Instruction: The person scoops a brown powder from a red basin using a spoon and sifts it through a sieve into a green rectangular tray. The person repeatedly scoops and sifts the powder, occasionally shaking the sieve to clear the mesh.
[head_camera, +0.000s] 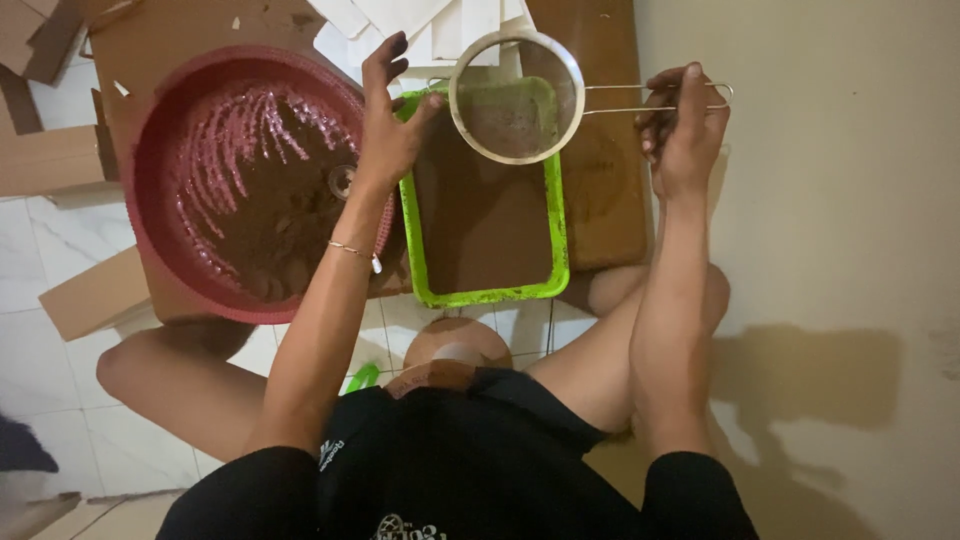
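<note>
My right hand (684, 128) grips the wire handle of a round metal sieve (515, 97), held level over the far end of a green rectangular tray (412, 240) filled with smooth brown powder. My left hand (390, 115) is open, fingers spread, its fingertips by the sieve's left rim and above the tray's far left corner. A thin bracelet sits on my left wrist. Left of the tray stands a large dark red basin (150, 160) with brown powder inside and a small glass half buried in it.
Tray and basin rest on a brown cardboard sheet (610, 200) on a white tiled floor. Cardboard pieces (60, 160) lie at the left, white paper sheets (420, 25) at the far edge. A beige wall (840, 200) rises at the right. My bent knees flank the tray.
</note>
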